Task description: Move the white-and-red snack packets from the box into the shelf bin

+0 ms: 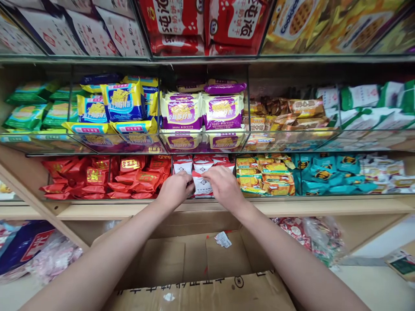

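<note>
Both my hands reach into the lower shelf's middle compartment, where small white and red snack packets are stacked in rows. My left hand is closed, its fingers curled at the left side of a front snack packet. From the right, my right hand pinches the top edge of that same packet between thumb and fingers. The packet's face is turned toward me, and its sides are partly hidden by my fingers.
Red packets lie left of my hands; yellow packets and teal packets lie right. Above, a clear shelf front holds back purple soda biscuits. Below my arms stands an open cardboard box with a paper scrap inside.
</note>
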Action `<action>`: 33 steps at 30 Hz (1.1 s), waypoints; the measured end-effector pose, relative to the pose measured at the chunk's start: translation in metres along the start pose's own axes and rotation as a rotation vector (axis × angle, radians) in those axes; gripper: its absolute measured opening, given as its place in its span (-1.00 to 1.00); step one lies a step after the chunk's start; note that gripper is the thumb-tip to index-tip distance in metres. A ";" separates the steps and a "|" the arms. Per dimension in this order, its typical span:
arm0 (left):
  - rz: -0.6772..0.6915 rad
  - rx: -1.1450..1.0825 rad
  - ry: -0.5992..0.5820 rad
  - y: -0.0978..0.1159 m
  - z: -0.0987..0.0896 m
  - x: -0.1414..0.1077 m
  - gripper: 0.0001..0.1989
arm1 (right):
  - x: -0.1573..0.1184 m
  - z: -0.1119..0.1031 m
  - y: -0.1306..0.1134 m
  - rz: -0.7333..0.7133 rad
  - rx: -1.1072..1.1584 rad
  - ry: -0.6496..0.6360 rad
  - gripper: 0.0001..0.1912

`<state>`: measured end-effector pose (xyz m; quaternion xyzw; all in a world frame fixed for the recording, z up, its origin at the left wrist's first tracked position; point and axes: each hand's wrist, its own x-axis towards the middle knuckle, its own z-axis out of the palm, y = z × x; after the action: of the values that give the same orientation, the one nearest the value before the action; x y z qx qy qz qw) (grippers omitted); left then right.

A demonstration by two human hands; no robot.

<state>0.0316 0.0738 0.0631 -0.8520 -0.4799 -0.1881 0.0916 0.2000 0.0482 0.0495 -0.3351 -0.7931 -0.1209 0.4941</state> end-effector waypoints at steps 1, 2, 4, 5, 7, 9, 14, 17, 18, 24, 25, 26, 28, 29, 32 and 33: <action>0.002 -0.006 0.003 0.000 0.000 -0.001 -0.81 | -0.002 0.002 0.000 -0.043 -0.064 -0.055 -0.76; 0.002 -0.020 0.009 0.000 0.000 -0.002 -0.80 | -0.004 0.005 0.000 -0.072 -0.124 -0.102 -0.75; -0.004 -0.113 0.033 0.000 0.000 -0.007 -0.71 | -0.006 0.009 0.000 -0.096 -0.223 -0.176 -0.75; -0.009 -0.190 0.054 0.000 0.001 -0.010 -0.66 | -0.007 0.010 -0.001 -0.098 -0.260 -0.210 -0.76; 0.004 -0.332 0.114 0.000 0.002 -0.017 -0.62 | -0.007 0.011 -0.002 -0.081 -0.308 -0.272 -0.78; 0.068 -0.363 0.161 0.000 0.005 -0.023 -0.66 | -0.006 0.009 -0.003 -0.040 -0.292 -0.305 -0.80; 0.108 -0.222 0.228 0.004 0.013 -0.026 -0.68 | -0.002 -0.012 0.000 0.096 -0.135 -0.100 -0.79; 0.082 -0.164 0.236 0.011 0.014 -0.022 -0.68 | -0.001 -0.022 0.007 0.206 -0.202 0.016 -0.78; 0.091 -0.147 0.228 0.013 0.014 -0.019 -0.68 | -0.002 -0.023 0.011 0.224 -0.234 0.005 -0.78; 0.164 0.030 0.210 0.020 0.013 -0.005 -0.72 | -0.006 -0.006 0.032 0.215 -0.290 -0.217 -0.63; 0.179 0.064 0.211 0.021 0.013 -0.004 -0.73 | -0.006 -0.005 0.034 0.220 -0.279 -0.235 -0.62; 0.198 0.091 0.211 0.021 0.013 -0.004 -0.74 | -0.007 -0.006 0.034 0.226 -0.261 -0.245 -0.62; 0.230 0.125 0.207 0.021 0.013 -0.007 -0.72 | -0.008 -0.010 0.034 0.234 -0.200 -0.260 -0.62; 0.241 0.134 0.203 0.021 0.014 -0.010 -0.70 | -0.008 -0.013 0.033 0.237 -0.161 -0.268 -0.61; 0.237 0.162 0.189 0.020 0.015 -0.016 -0.57 | -0.010 -0.018 0.031 0.225 -0.080 -0.319 -0.58; 0.227 0.180 0.187 0.020 0.015 -0.017 -0.54 | -0.010 -0.018 0.032 0.219 -0.082 -0.341 -0.57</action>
<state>0.0439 0.0550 0.0427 -0.8679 -0.3849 -0.2113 0.2323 0.2361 0.0585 0.0451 -0.4547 -0.8185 -0.0404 0.3487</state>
